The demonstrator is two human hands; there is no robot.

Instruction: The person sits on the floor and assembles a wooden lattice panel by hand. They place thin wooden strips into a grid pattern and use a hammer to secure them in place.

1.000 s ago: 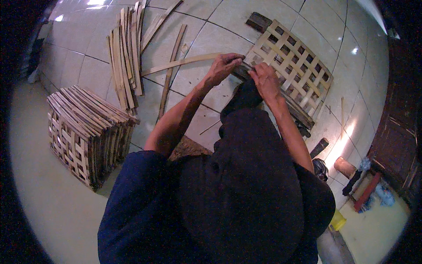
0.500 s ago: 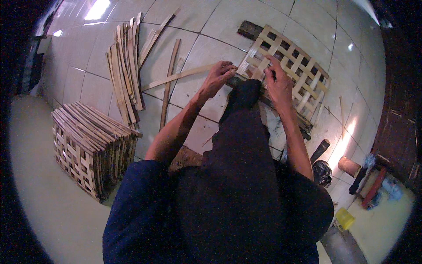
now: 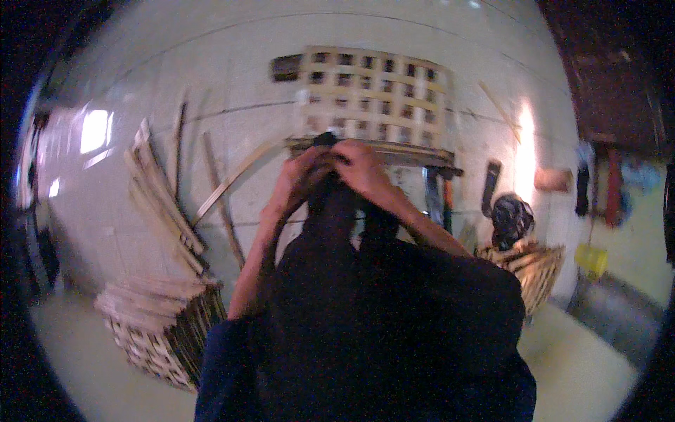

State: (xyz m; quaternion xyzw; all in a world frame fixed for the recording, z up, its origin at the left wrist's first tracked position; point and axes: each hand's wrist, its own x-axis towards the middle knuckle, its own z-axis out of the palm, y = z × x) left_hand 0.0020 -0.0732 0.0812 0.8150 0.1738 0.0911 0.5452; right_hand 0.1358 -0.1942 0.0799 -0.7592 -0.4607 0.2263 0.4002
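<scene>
**Left hand (image 3: pixel 304 176) and right hand (image 3: pixel 360 169) sitting together just below the woven panel (image 3: pixel 376 91), grip unreadable**

Dark clothing (image 3: pixel 380 330) is filling lower centre and blocking the view under the hands. Fingers are sitting narrow and curled, mid-frame; can't tell what they're holding, blur and overlap are hiding it. Main risk, my read: anything thin in there could be slipping, because the fingers are crowding each other. Wooden bar (image 3: pixel 415 152) is running along the panel's lower edge, right beside the hands; knuckles could be catching on it. Panel is lying upper centre; a one-sided push could be skewing it.

Around: panel stack (image 3: pixel 158 299) is standing lower left, basket-like woven piece (image 3: pixel 538 274) lower right. Black bag (image 3: pixel 512 219) is sitting right of centre. Curved strip (image 3: pixel 233 178) is crossing a darker strip (image 3: pixel 229 218), likeliest snag left of the hands. Strip bundle (image 3: pixel 165 204) is lying further left. Dark block (image 3: pixel 286 68) is sitting by the panel's upper-left corner, limiting any shift that way.
</scene>
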